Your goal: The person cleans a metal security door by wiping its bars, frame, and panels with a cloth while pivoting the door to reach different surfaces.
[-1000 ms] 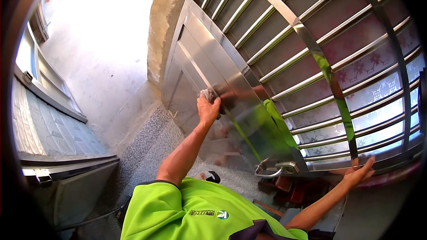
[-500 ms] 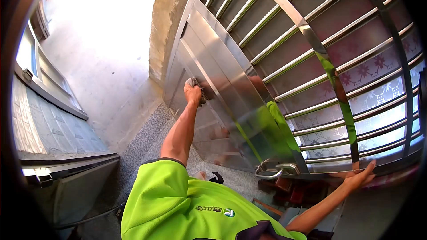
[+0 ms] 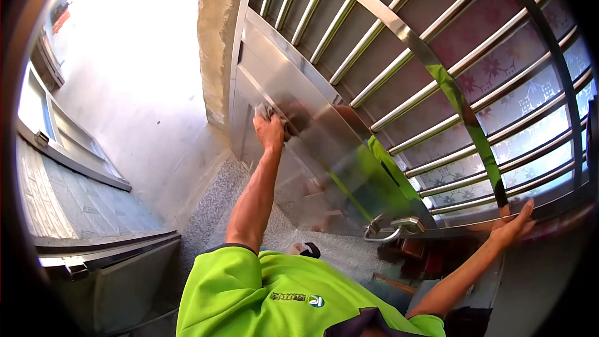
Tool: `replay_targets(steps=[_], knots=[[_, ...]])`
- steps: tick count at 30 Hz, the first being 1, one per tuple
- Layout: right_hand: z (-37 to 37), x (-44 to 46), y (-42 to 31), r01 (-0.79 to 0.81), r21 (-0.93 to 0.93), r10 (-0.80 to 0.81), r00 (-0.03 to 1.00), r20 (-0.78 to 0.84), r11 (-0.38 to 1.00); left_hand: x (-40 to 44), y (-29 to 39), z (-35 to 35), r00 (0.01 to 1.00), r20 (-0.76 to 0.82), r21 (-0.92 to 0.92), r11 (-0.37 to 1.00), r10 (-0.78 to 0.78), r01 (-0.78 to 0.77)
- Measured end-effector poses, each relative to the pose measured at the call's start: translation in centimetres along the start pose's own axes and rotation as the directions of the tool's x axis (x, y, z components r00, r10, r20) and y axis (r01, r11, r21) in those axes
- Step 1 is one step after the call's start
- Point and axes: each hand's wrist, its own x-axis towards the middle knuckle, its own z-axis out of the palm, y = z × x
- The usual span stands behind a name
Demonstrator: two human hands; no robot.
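My left hand (image 3: 269,131) is closed around a crumpled greyish cloth (image 3: 264,111) and presses it against the lower panel of a shiny stainless-steel door (image 3: 293,65). Part of the cloth is hidden behind the fingers. A raised strip of the panel runs right beside that hand. At the right, my right hand (image 3: 513,228) grips the dark edge of the same door, below its barred section; some of its fingers are hidden by the edge. Between both hands is the metal door handle (image 3: 394,229). The panel reflects my green shirt.
Polished metal bars (image 3: 399,97) cross the door over a patterned pane. A rough wall edge (image 3: 218,43) borders the door on the left, with a bright concrete floor (image 3: 150,87) beyond it. Speckled stone flooring (image 3: 218,203) lies below. A window frame (image 3: 75,131) stands at far left.
My left hand has slid the cloth a little across the panel, closer to the raised strip. The right hand stays at the door's edge. The view has shifted slightly.
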Motion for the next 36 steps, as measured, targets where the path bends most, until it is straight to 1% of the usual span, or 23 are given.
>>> replay_targets(steps=[1, 2, 4, 5, 7, 10, 11, 13, 14, 15, 16, 18, 20, 21, 22, 23, 24, 26, 27, 29, 30, 32, 36], knots=[[-0.2, 0.2, 0.1, -0.032, -0.003, 0.032, 0.999, -0.019, 0.999, 1.4, -1.2, 1.9, 0.994, -0.040, 0.153, 0.984, 0.099, -0.092], [0.2, -0.1, -0.2, -0.022, -0.001, 0.022, 1.000, -0.006, 1.000, 0.2, -0.2, 2.6, 0.994, -0.033, 0.152, 0.984, 0.102, -0.096], [0.7, -0.2, -0.3, -0.044, -0.011, 0.043, 0.997, -0.061, 0.999, -4.1, 2.9, 4.4, 0.925, -0.091, 0.426, 0.854, 0.368, -0.298], [1.0, -0.7, -0.9, -0.093, -0.085, 0.084, 0.990, -0.111, 0.992, -6.2, 2.7, 4.3, 0.922, -0.030, 0.418, 0.842, 0.387, -0.340], [0.0, 0.6, 1.2, 0.075, -0.034, -0.078, 0.993, -0.093, 0.997, -11.0, 1.0, 4.2, 0.890, 0.071, 0.422, 0.795, 0.450, -0.435], [0.0, 0.5, 1.0, 0.052, 0.029, -0.050, 0.996, -0.068, 0.998, -20.8, 0.2, 2.6, 0.830, 0.310, 0.266, 0.795, 0.464, -0.544], [0.6, 0.3, 0.7, 0.104, 0.045, -0.102, 0.994, -0.046, 0.994, -23.8, -0.3, 1.9, 0.788, 0.395, 0.231, 0.779, 0.472, -0.583], [1.4, -0.3, 0.1, 0.148, 0.068, -0.147, 0.989, -0.022, 0.987, -28.7, -2.0, 0.0, 0.586, 0.658, 0.044, 0.752, 0.474, -0.657], [1.5, -0.5, -0.2, 0.146, 0.073, -0.146, 0.989, -0.004, 0.987, -30.6, -3.1, -0.6, 0.460, 0.776, -0.029, 0.753, 0.432, -0.658], [1.5, -0.6, -0.3, 0.144, 0.076, -0.145, 0.989, 0.012, 0.987, -32.2, -4.0, -1.1, 0.400, 0.824, -0.091, 0.790, 0.402, -0.607], [1.2, -0.6, -0.3, 0.143, 0.080, -0.144, 0.989, 0.008, 0.986, -32.8, -4.9, -1.3, 0.398, 0.824, -0.091, 0.787, 0.404, -0.611], [1.1, -0.6, -0.4, 0.115, -0.007, -0.115, 0.993, 0.000, 0.993, -32.4, -5.2, -1.6, 0.504, 0.852, 0.070, 0.925, 0.139, -0.374], [1.7, -0.9, -0.7, 0.149, 0.024, -0.149, 0.989, -0.005, 0.989, -28.8, -5.1, -1.1, 0.705, 0.655, -0.012, 0.936, 0.273, -0.352], [1.6, -0.8, -0.5, 0.145, 0.042, -0.145, 0.989, -0.011, 0.989, -26.2, -4.6, -0.7, 0.819, 0.538, 0.056, 0.961, 0.201, -0.272], [1.4, -0.8, -0.3, 0.141, 0.059, -0.141, 0.990, -0.014, 0.988, -23.2, -3.4, -0.2, 0.878, 0.370, 0.041, 0.939, 0.304, -0.342], [1.3, -0.9, -0.4, 0.139, 0.062, -0.138, 0.990, -0.019, 0.988, -19.8, -2.5, 0.5, 0.933, 0.321, -0.163, 0.980, 0.163, -0.115], [1.2, -1.0, -0.5, 0.126, 0.056, -0.124, 0.992, -0.022, 0.990, -16.9, 0.9, 0.6, 0.938, 0.214, -0.043, 0.962, 0.272, -0.269], [1.3, -1.1, -0.6, 0.102, 0.049, -0.101, 0.995, -0.022, 0.994, -12.7, 6.7, 1.8, 0.952, 0.006, -0.093, 0.948, 0.307, -0.305], [1.3, -1.0, -0.4, 0.103, 0.058, -0.102, 0.995, -0.018, 0.993, -11.9, 7.6, 2.5, 0.951, -0.004, -0.094, 0.947, 0.310, -0.309], [1.4, -0.8, 0.0, 0.137, 0.102, -0.133, 0.990, -0.045, 0.985, -11.6, 9.0, 4.0, 0.875, -0.034, 0.183, 0.864, 0.483, -0.469], [1.7, -0.9, -0.3, 0.141, 0.115, -0.137, 0.990, -0.039, 0.983, -13.3, 9.5, 4.3, 0.886, -0.057, 0.171, 0.878, 0.461, -0.446], [2.3, -1.4, -1.1, 0.131, 0.119, -0.124, 0.990, -0.064, 0.984, -17.0, 8.1, 4.6, 0.775, -0.052, 0.165, 0.771, 0.630, -0.615], [2.0, -1.6, -1.1, 0.121, 0.072, -0.117, 0.992, -0.053, 0.990, -15.9, 7.3, 4.3, 0.819, 0.106, 0.096, 0.814, 0.564, -0.573]])
